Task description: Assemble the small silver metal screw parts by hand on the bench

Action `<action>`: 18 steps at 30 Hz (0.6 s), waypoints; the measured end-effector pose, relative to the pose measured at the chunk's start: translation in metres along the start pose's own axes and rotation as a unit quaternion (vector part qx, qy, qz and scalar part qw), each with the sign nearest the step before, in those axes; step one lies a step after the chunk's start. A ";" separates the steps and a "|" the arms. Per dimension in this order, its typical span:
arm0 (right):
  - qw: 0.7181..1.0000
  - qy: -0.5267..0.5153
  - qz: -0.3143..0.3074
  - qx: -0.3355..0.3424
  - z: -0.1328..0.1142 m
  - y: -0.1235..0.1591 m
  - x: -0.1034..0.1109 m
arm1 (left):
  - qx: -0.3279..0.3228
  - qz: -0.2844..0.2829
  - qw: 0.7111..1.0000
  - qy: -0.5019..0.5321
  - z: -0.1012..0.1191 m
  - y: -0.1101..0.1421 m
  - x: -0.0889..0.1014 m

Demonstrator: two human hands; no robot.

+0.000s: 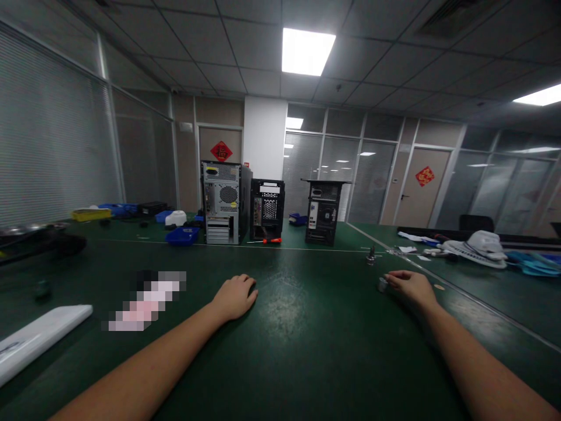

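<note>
Green tabletop (284, 374) supports the left hand (236, 297), loosely open, nothing visible in it. Right hand (412, 286) pinches a small grey object (382, 285) near a dark upright item (371, 256); a slack pinch could let it slip and roll.

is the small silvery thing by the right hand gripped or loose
Gripped, apparently: the right hand pinches the silvery thing at one side.
</note>
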State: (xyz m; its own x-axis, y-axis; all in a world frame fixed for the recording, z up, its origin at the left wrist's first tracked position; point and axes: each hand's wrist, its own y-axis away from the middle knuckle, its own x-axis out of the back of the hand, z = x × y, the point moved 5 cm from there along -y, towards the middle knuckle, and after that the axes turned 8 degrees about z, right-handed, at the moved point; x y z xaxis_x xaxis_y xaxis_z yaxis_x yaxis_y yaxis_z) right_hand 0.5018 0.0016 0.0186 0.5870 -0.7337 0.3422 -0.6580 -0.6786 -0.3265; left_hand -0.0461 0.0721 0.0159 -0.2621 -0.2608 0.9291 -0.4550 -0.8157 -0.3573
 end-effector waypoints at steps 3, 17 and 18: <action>1.000 0.010 -0.014 0.004 -0.004 -0.001 -0.004 | 0.001 0.000 1.000 0.001 0.000 -0.001 0.000; 0.982 0.093 -0.065 0.152 -0.019 0.000 -0.007 | -0.002 -0.002 1.000 0.002 -0.001 -0.001 -0.001; 0.981 0.097 -0.067 0.153 -0.019 0.000 -0.007 | -0.004 0.000 1.000 0.002 -0.001 -0.001 -0.002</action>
State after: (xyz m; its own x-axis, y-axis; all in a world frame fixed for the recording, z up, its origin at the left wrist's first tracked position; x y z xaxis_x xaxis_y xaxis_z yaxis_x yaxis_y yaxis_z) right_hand 0.4887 0.0078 0.0326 0.5376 -0.6371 0.5524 -0.3914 -0.7688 -0.5057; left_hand -0.0462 0.0744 0.0146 -0.2650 -0.2587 0.9289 -0.4623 -0.8113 -0.3578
